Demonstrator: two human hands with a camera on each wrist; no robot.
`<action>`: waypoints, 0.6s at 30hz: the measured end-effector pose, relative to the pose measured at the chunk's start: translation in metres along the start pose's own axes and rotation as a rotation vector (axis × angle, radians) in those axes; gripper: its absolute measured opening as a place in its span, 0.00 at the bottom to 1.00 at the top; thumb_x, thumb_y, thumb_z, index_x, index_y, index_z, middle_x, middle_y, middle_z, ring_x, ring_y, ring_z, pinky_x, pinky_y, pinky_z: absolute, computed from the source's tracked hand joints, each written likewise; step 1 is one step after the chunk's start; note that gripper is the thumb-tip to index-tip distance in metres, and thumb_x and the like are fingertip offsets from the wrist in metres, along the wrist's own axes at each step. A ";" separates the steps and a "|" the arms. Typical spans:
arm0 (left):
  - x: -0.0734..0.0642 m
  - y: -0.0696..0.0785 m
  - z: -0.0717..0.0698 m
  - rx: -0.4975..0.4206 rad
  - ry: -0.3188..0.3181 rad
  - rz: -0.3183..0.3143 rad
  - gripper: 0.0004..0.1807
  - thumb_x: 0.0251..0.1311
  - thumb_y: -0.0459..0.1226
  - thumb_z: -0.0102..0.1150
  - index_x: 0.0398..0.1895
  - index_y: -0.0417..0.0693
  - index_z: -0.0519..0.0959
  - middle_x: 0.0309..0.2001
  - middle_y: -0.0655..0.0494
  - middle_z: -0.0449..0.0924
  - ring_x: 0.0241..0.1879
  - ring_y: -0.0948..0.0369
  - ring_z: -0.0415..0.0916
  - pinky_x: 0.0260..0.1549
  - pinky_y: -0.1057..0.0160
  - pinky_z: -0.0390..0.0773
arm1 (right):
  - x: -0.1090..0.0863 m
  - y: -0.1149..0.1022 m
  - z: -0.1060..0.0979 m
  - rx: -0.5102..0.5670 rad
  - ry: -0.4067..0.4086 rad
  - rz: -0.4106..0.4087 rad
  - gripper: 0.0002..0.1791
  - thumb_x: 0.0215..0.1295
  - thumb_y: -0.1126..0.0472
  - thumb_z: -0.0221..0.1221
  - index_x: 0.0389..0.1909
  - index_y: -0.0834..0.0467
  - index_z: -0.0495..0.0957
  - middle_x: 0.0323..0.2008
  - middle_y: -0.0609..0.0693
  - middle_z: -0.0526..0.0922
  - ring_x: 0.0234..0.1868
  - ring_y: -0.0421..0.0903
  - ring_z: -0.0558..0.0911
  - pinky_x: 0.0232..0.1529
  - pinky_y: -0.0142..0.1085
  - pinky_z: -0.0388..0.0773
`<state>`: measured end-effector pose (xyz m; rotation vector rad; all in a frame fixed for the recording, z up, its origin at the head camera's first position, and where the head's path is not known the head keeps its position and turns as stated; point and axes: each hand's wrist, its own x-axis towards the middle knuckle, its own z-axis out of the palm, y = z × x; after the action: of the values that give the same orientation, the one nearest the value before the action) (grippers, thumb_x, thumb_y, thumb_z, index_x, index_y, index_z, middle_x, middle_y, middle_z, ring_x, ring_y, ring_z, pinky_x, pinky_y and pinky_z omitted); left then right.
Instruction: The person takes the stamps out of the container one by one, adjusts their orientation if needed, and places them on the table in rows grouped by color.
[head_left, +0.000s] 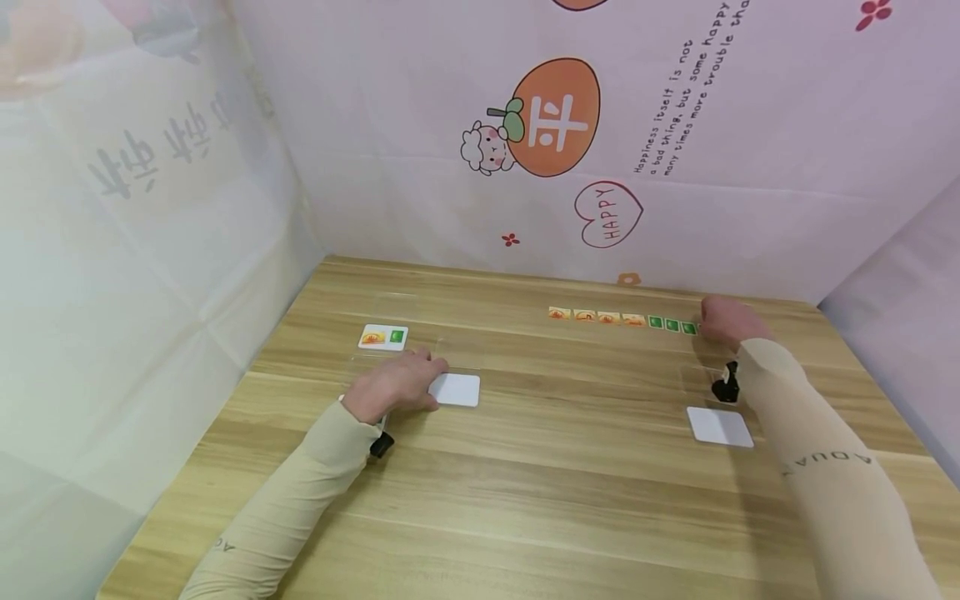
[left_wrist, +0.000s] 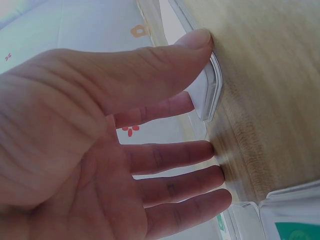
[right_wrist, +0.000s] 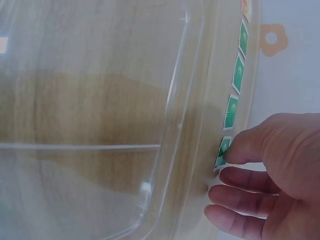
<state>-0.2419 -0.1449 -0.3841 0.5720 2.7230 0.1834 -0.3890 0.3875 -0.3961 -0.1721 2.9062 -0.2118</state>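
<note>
My left hand [head_left: 397, 385] is at the left end of a small stack of blank white cards [head_left: 459, 389]. In the left wrist view its thumb and forefinger grip the stack's edges [left_wrist: 214, 92], while the other fingers lie straight. At the back right, my right hand [head_left: 731, 323] reaches the end of a row of small stamp-like pieces. Its thumb and forefinger pinch the last green stamp [right_wrist: 220, 154], partly hidden by the thumb. Farther left in the row are more green stamps [head_left: 672, 325] and several orange ones [head_left: 609, 318].
A white card [head_left: 383, 337] bearing one orange and one green stamp lies at the back left, by clear plastic trays. Another blank white card [head_left: 720, 427] lies below my right wrist, near a clear tray [right_wrist: 172, 90]. A printed cloth [head_left: 420, 192] rises behind the wooden table [head_left: 525, 500].
</note>
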 end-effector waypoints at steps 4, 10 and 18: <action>0.001 0.001 0.000 0.002 -0.001 0.001 0.30 0.58 0.44 0.69 0.63 0.50 0.73 0.53 0.48 0.74 0.46 0.55 0.72 0.48 0.54 0.75 | 0.000 0.002 -0.001 0.000 0.000 -0.002 0.12 0.63 0.62 0.52 0.38 0.69 0.75 0.29 0.59 0.78 0.29 0.52 0.74 0.27 0.43 0.71; 0.001 0.002 0.000 0.007 -0.006 -0.004 0.29 0.58 0.44 0.68 0.63 0.49 0.73 0.53 0.48 0.75 0.47 0.55 0.72 0.49 0.54 0.75 | -0.008 0.000 -0.002 0.011 0.004 -0.003 0.13 0.62 0.63 0.53 0.38 0.70 0.74 0.30 0.60 0.79 0.29 0.52 0.74 0.27 0.42 0.71; -0.003 0.001 -0.002 -0.015 0.012 0.013 0.29 0.58 0.42 0.69 0.62 0.47 0.73 0.52 0.46 0.75 0.45 0.54 0.72 0.48 0.53 0.76 | -0.013 -0.011 -0.007 0.030 -0.002 -0.013 0.13 0.66 0.61 0.51 0.41 0.69 0.74 0.31 0.59 0.78 0.30 0.51 0.74 0.27 0.41 0.71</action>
<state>-0.2394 -0.1450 -0.3814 0.5871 2.7274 0.2103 -0.3768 0.3793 -0.3847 -0.1858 2.8990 -0.2564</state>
